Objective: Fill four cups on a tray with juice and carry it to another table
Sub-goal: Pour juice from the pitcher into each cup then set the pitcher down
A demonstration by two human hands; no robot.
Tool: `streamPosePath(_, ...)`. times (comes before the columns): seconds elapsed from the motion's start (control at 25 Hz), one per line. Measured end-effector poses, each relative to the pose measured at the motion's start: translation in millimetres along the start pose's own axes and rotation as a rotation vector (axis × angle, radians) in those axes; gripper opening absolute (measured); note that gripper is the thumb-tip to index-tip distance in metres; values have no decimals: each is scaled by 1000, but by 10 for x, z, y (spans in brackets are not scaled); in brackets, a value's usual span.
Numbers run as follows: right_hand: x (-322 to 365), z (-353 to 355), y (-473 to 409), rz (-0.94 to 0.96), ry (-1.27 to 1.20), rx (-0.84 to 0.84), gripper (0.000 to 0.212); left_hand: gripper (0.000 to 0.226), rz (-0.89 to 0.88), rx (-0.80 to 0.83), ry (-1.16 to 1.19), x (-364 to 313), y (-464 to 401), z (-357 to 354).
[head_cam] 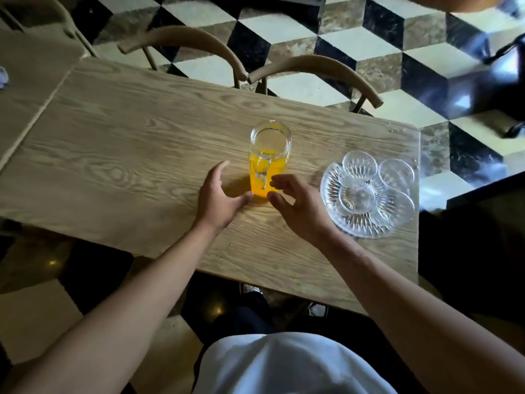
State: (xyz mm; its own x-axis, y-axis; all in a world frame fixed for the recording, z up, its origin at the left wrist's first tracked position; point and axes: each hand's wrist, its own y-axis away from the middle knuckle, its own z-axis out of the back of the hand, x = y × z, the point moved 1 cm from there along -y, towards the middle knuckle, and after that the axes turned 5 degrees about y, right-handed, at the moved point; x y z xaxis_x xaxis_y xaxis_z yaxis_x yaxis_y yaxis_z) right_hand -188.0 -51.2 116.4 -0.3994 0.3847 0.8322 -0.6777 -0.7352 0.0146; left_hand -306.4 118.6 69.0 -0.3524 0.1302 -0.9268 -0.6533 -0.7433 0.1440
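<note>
A pitcher (270, 157) of juice stands upright near the middle of a table (127, 155). To the pitcher's right, well apart, a tray (366, 226) holds four cups (358, 198). Two hands flank the pitcher's base: left hand (218, 199) on its left, right hand (298, 206) on its right. Two chairs (318, 69) stand behind the pitcher, beyond the table.

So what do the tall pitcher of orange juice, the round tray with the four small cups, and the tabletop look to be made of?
Tall pitcher of orange juice: clear glass, likely; the juice and handle show through its smooth wall.
Round tray and four small cups: clear cut glass or moulded plastic, with ribbed, sparkling facets.
Tabletop: pale matte wood or wood-look laminate, with bold grain.
</note>
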Motion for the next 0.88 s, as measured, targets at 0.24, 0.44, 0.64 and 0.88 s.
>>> streamPosePath(0.24,3,-242,-35,-96,-95,-61,26,125,-51,349,-110,86,-724,18)
streamPosePath(0.44,13,-366,-75,-105,-147,-116,6,135,-110,648,-145,-49,-1136,-61)
streamPosePath(0.64,55,-437,-109,-83,-257,-176,26,132,-135,795,-147,-80,-1274,-120)
streamPosePath(0.88,117,-469,-99,-104,-293,-228,24,113,-171,879,-131,-78,-1300,-149)
